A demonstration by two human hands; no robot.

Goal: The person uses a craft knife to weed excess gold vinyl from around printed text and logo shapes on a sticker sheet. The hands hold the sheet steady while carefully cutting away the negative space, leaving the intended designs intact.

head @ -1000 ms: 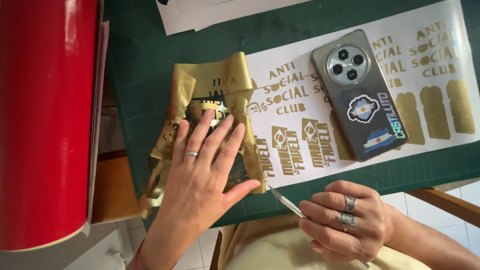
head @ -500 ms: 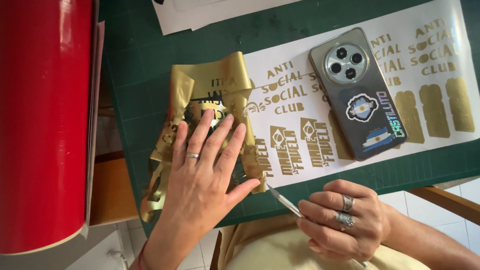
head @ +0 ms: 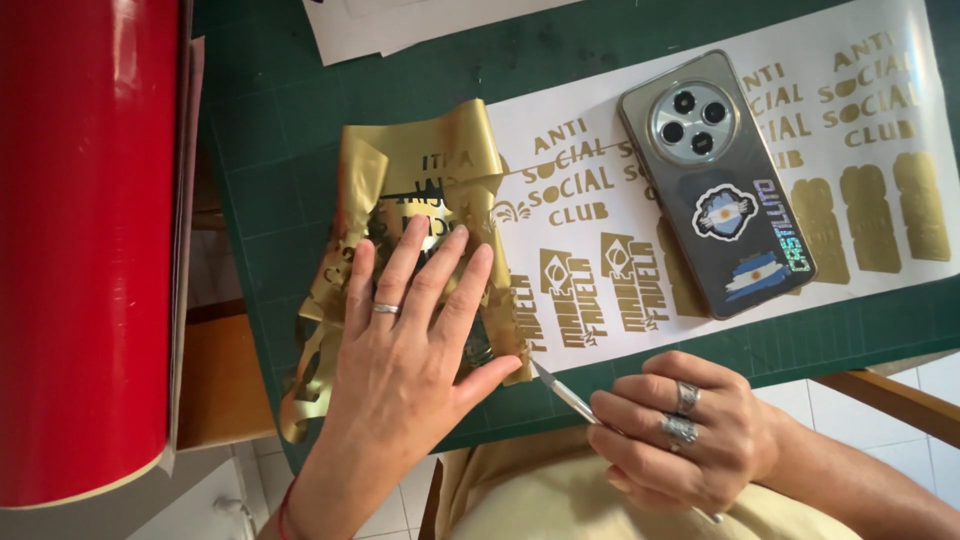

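My left hand [head: 405,345] lies flat, fingers spread, on a crumpled sheet of peeled gold vinyl [head: 420,165] at the left end of a white backing sheet [head: 610,110] that carries gold cut-out lettering and shapes. My right hand [head: 690,430] is closed around a thin metal-tipped cutting tool [head: 562,392]. The tool's tip points at the lower right corner of the gold vinyl, by my left thumb. Rings show on both hands.
A smartphone [head: 715,180] with stickers on its back lies camera-up on the backing sheet. Everything rests on a green cutting mat [head: 270,150]. A big red roll [head: 85,240] stands along the left. White papers [head: 400,20] lie at the top edge.
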